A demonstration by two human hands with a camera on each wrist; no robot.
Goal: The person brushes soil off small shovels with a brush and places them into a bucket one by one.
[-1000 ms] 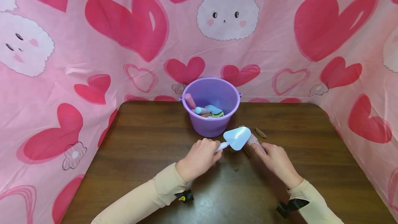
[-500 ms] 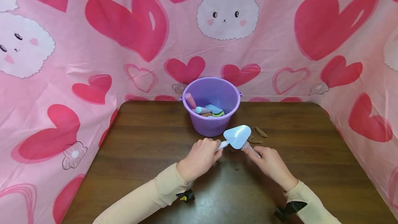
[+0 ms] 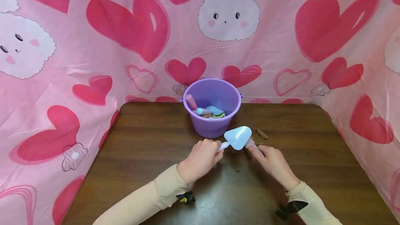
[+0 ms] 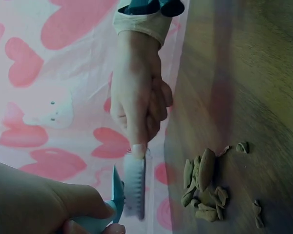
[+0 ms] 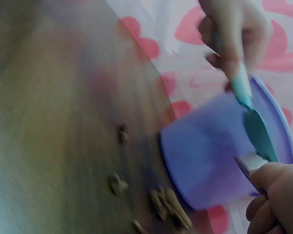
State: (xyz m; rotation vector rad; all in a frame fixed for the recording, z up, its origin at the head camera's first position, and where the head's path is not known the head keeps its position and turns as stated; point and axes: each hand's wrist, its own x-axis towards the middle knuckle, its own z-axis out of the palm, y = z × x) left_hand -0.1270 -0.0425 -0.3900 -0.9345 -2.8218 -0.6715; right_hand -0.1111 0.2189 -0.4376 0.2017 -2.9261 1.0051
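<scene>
My left hand (image 3: 200,159) grips the handle of a light blue toy trowel (image 3: 238,138), its blade held above the table in front of the bucket. A small brush with a pale, see-through handle (image 3: 258,150) is pinched in my right hand (image 3: 275,165). In the left wrist view the brush (image 4: 135,187) has its bristle side by the trowel blade (image 4: 118,192); they look to be touching. The right wrist view also has the brush (image 5: 252,163) right at the blade's tip end. Brown, clay-like pieces (image 4: 205,170) lie on the table below.
Behind the hands, a purple bucket (image 3: 210,129) stands near the table's far edge, holding several tools with pink, blue and green parts. One longer brown piece (image 3: 261,133) lies right of the bucket. Pink heart-print cloth (image 3: 268,51) hangs around the wooden table (image 3: 150,127).
My right hand has shifted the brush toward me and left, then slightly back up and right, along the trowel's edge. The left hand and trowel have hardly moved.
</scene>
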